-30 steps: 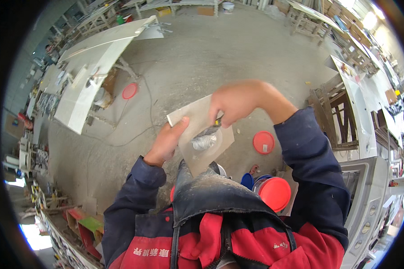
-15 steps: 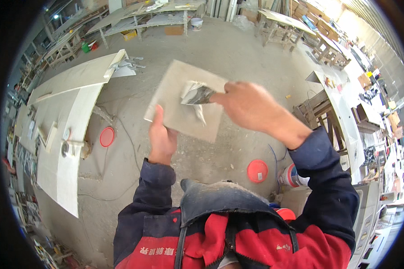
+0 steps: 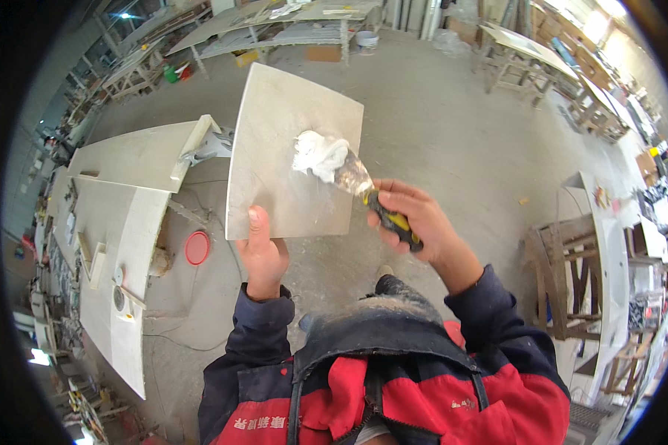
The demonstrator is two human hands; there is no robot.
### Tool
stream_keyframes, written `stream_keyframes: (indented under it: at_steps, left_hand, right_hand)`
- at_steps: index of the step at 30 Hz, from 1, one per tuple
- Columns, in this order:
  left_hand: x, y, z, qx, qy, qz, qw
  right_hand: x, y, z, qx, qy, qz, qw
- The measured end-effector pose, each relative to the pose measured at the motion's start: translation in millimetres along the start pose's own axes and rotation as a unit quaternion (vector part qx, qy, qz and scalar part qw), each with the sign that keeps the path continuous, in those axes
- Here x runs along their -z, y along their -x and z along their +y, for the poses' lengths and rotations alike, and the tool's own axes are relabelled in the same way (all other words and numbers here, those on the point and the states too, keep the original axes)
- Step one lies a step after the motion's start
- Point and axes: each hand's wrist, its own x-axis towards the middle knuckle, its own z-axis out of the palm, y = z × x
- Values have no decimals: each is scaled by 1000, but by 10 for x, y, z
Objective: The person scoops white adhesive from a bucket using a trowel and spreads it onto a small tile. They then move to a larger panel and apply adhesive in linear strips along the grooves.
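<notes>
My left hand point(image 3: 263, 256) grips a flat beige square board point(image 3: 274, 111) by its lower edge. The thumb lies on the face of the board, and the other fingers are hidden behind it. My right hand point(image 3: 421, 222) is wrapped round the black and yellow handle of a putty knife point(image 3: 393, 220). The knife's blade, smeared and tilted up to the left, meets a lump of white paste point(image 3: 321, 156) near the middle right of the board.
On the left stands a long pale panel table point(image 3: 111, 245) with a roll of tape point(image 3: 119, 298) on it. A red lid point(image 3: 197, 248) and a cable lie on the floor close by. To the right is a white-topped bench point(image 3: 608, 282) on wooden trestles. Worktables point(image 3: 274, 33) and a white bucket point(image 3: 366, 39) are at the back.
The putty knife has turned so its handle points down to the right, and my right hand has come lower. The paste is gathered in a lump. The board has swung more upright.
</notes>
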Motion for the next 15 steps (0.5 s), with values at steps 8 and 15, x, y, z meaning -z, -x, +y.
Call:
stream_keyframes:
  at_steps: [8,15]
  left_hand:
    - [-481,-1126,-445,141,106,126,976]
    - [-494,-2418,-934,87,171,233,953]
  right_hand:
    - [801,-1847,-1244,286,489,-132,813]
    - [1150,-3229,-1169,321,554,-127,758]
